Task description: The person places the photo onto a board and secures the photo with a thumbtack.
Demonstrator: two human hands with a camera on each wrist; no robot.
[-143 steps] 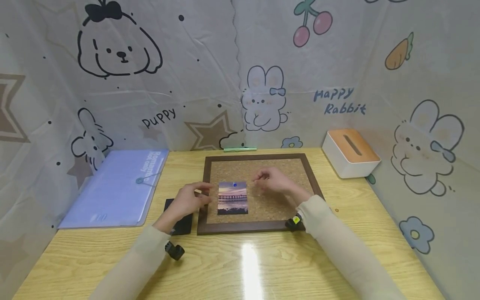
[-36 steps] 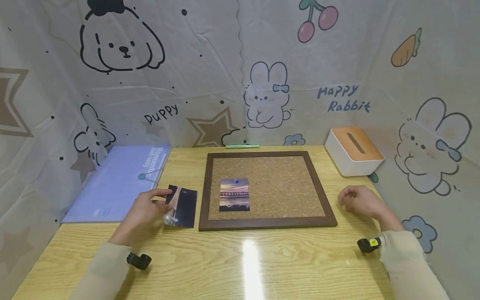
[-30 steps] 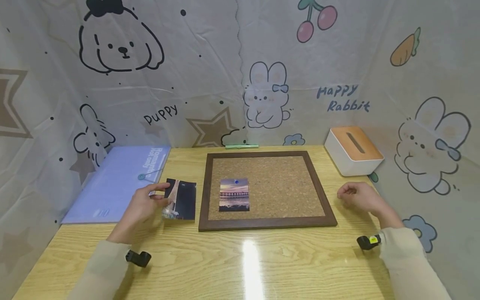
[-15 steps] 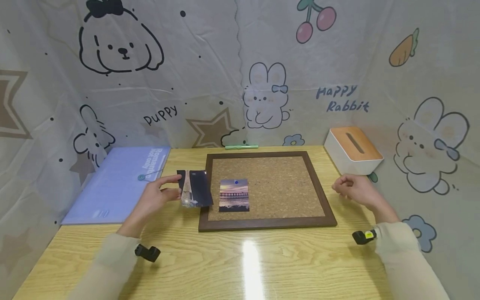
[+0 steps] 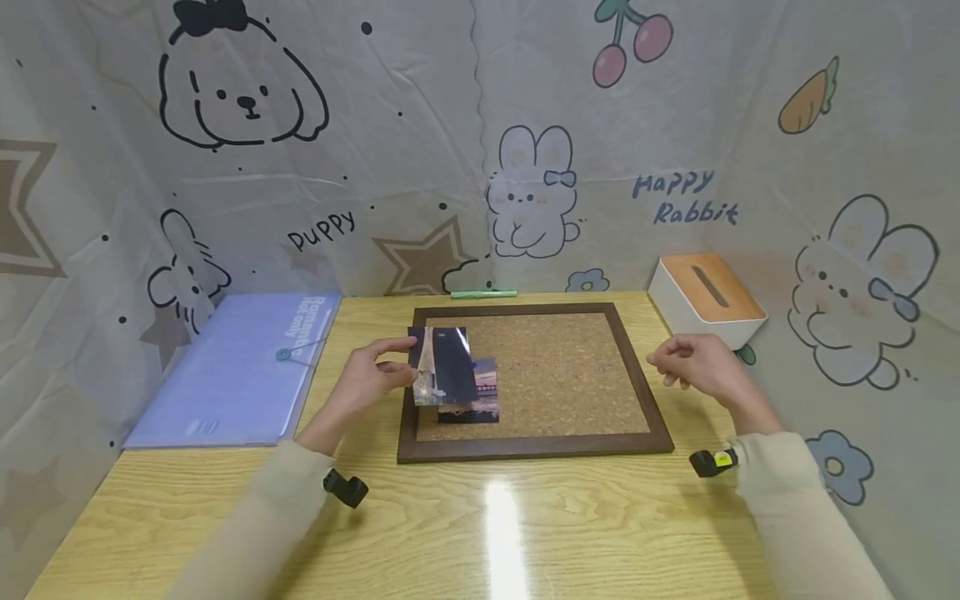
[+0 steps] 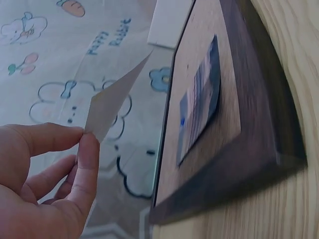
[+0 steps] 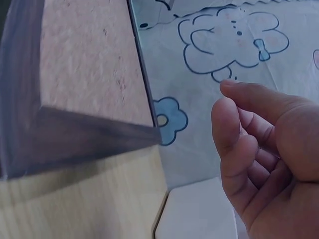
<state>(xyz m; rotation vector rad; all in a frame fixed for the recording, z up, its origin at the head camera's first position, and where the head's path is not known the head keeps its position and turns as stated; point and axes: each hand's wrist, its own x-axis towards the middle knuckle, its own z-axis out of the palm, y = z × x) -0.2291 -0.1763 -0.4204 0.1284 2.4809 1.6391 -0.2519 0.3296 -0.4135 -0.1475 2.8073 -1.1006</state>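
My left hand (image 5: 372, 373) pinches the left edge of a photo (image 5: 453, 371) of a lit tower against a dark sky. In the left wrist view, that photo (image 6: 114, 99) shows its pale back, raised off the board between thumb and fingers. A second photo (image 5: 486, 410), a pier at sunset, lies on the cork board (image 5: 562, 375), partly covered from the head view. Its blue pushpin (image 6: 183, 121) shows in the left wrist view. My right hand (image 5: 697, 371) hovers right of the board, fingers loosely curled, with nothing visible in them (image 7: 259, 154).
A purple document folder (image 5: 225, 375) lies at the left of the table. Behind the board is a green pen (image 5: 483, 293). A white tissue box (image 5: 701, 304) with a wooden top stands at the back right, near my right hand. Patterned cloth (image 5: 420, 167) hangs behind.
My left hand has lifted the tower photo from the table left of the board and carried it right, over the board. The right hand left the board earlier, then drifted slightly back towards it.
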